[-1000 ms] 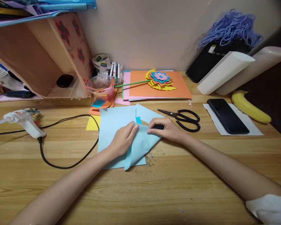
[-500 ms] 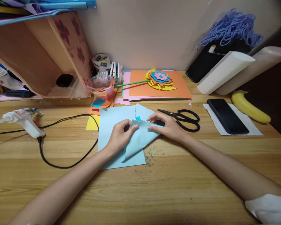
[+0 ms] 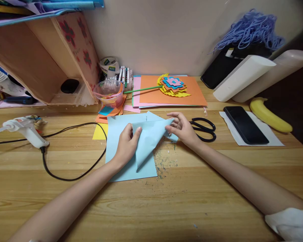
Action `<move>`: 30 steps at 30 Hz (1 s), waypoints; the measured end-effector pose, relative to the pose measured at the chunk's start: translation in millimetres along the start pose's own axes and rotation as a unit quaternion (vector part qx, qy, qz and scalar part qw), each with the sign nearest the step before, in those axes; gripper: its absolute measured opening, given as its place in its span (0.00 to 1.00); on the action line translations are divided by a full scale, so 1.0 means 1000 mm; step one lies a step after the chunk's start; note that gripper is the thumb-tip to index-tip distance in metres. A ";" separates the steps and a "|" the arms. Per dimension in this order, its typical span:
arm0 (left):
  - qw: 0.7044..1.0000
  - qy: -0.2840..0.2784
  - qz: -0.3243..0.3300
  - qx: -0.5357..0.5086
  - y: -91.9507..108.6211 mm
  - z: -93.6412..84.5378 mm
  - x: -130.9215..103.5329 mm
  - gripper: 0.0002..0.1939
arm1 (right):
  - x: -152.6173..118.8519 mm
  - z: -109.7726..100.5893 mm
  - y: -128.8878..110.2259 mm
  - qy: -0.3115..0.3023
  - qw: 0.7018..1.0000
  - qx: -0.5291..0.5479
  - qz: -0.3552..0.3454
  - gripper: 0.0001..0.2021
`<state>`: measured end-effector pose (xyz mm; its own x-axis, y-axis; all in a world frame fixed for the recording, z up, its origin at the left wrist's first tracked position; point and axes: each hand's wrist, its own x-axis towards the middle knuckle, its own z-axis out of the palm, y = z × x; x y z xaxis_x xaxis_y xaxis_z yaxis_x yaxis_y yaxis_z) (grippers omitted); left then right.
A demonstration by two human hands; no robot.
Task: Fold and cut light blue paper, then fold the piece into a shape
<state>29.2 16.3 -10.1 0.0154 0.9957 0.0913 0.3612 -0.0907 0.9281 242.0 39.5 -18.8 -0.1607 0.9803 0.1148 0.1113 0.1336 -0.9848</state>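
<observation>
A folded light blue paper [image 3: 149,141] is held between my hands, its pointed end hanging down toward me. My left hand [image 3: 127,143] grips its left edge, thumb on top and fingers behind. With thumb and fingers, my right hand [image 3: 183,130] pinches the paper's upper right corner. Beneath lies a flat light blue sheet [image 3: 116,129] on the table, and another light blue piece [image 3: 154,116] shows behind the held paper. Black-handled scissors [image 3: 204,129] lie right of my right hand, their blades hidden behind it.
A white glue gun [image 3: 27,131] and its black cord lie on the left. Behind are a clear bowl [image 3: 108,92] of paper scraps and a paper flower [image 3: 174,84] on orange paper [image 3: 151,94]. A phone [image 3: 244,125] and a banana [image 3: 270,116] are at right.
My left hand has shifted slightly left with the paper. My right hand has moved slightly right and lifted the corner, so the paper spans wider and covers the small bright blue piece seen before.
</observation>
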 end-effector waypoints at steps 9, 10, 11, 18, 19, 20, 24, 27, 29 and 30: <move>0.998 -0.054 0.012 -0.037 0.003 0.001 -0.004 0.16 | -0.009 0.006 -0.011 -0.098 0.990 0.075 0.066 0.35; 0.997 -0.059 0.009 -0.041 0.004 0.001 -0.004 0.16 | -0.008 0.005 -0.011 -0.092 0.991 0.080 0.062 0.34; 0.997 -0.067 0.006 -0.047 0.004 0.000 -0.004 0.16 | -0.007 0.004 -0.010 -0.086 0.991 0.084 0.056 0.34; 0.979 -0.180 -0.040 -0.090 0.010 -0.002 -0.005 0.13 | -0.001 0.000 -0.006 -0.065 0.992 0.098 0.052 0.28; 0.979 -0.178 -0.041 -0.087 0.010 -0.002 -0.005 0.14 | -0.002 0.001 -0.007 -0.085 0.991 0.091 0.056 0.27; 0.980 -0.174 -0.040 -0.086 0.011 -0.002 -0.005 0.14 | -0.003 0.001 -0.007 -0.110 0.989 0.079 0.061 0.27; 0.980 -0.167 -0.043 -0.095 0.010 -0.002 -0.005 0.14 | -0.007 0.003 -0.009 -0.180 0.980 0.042 0.076 0.26; 0.977 -0.173 -0.041 -0.116 0.008 -0.002 -0.005 0.13 | -0.007 0.004 -0.009 -0.171 0.979 0.074 0.080 0.24; 0.977 -0.160 -0.036 -0.137 0.008 -0.001 -0.004 0.11 | -0.006 0.004 -0.009 -0.161 0.979 0.099 0.077 0.23; 0.978 -0.147 -0.033 -0.145 0.008 -0.001 -0.004 0.10 | -0.005 0.004 -0.009 -0.158 0.979 0.107 0.075 0.22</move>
<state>31.0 11.8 -2.7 0.2835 0.9582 -0.0393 0.0908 0.0140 0.9958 238.1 32.7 -10.8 -0.4575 0.8881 -0.0453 -0.0463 -0.0747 -0.9961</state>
